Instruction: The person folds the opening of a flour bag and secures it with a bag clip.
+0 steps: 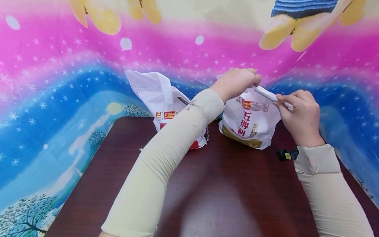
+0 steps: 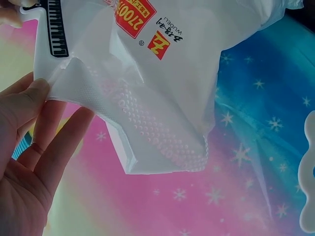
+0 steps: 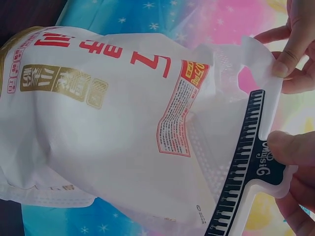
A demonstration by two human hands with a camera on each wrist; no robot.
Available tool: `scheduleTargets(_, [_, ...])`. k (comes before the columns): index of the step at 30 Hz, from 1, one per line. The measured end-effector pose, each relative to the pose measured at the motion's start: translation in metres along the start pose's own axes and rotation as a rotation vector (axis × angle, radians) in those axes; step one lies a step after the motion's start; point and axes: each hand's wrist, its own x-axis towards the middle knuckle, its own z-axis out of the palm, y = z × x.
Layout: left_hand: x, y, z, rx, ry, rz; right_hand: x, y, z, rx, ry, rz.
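A white flour bag (image 1: 251, 118) with red and gold print stands upright at the back of the table. My left hand (image 1: 237, 84) pinches the top edge of this bag between thumb and fingers. With its thumb on the handle, my right hand (image 1: 302, 113) grips a white bag clip (image 3: 246, 167) printed with piano keys. The clip lies across the bag's gathered top, close beside the left fingers (image 3: 295, 56). In the left wrist view, the embossed top corner of the bag (image 2: 162, 132) juts out past the left hand.
A second white flour bag (image 1: 157, 89) stands to the left, partly hidden by my left sleeve (image 1: 165, 161); a dark piano-key strip (image 1: 184, 100) crosses its top. Both stand on a dark wooden table (image 1: 207, 197). A colourful snowflake-patterned cloth (image 1: 88, 82) hangs behind and at the sides.
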Motion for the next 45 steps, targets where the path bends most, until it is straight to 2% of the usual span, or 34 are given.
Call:
scheduleTargets(9, [0.001, 0.001, 0.003, 0.066, 0.008, 0.032, -0.002, 0.0, -0.001, 0.017, 0.001, 0.031])
scheduleTargets(25, [0.001, -0.001, 0.007, 0.08, 0.037, 0.028, -0.001, 0.001, 0.0, 0.027, 0.017, 0.027])
scheduleTargets(26, [0.001, -0.001, 0.007, 0.027, 0.025, 0.002, -0.001, 0.001, 0.001, 0.023, 0.016, 0.027])
scheduleTargets(28, [0.001, 0.0, 0.007, 0.009, 0.021, -0.009, -0.002, 0.002, 0.001, 0.017, 0.011, 0.024])
scheduleTargets(29, [0.001, 0.0, 0.008, -0.046, 0.013, -0.035, -0.002, 0.003, 0.001, 0.014, 0.011, 0.023])
scheduleTargets(32, [-0.001, 0.0, 0.009, -0.079, 0.017, -0.047, -0.002, 0.004, 0.002, 0.012, 0.008, 0.019])
scheduleTargets(33, [-0.001, 0.0, 0.01, -0.021, 0.028, -0.023, -0.002, 0.004, 0.002, 0.011, 0.008, 0.019])
scheduleTargets(35, [-0.003, 0.001, 0.011, -0.004, 0.038, -0.023, -0.002, 0.004, 0.002, 0.011, 0.007, 0.018])
scheduleTargets(37, [-0.005, 0.001, 0.014, 0.076, 0.062, 0.003, -0.003, 0.004, 0.002, 0.011, 0.006, 0.017])
scheduleTargets(45, [-0.013, 0.003, 0.029, 0.268, 0.179, 0.005, -0.006, 0.005, 0.002, 0.019, -0.009, 0.031])
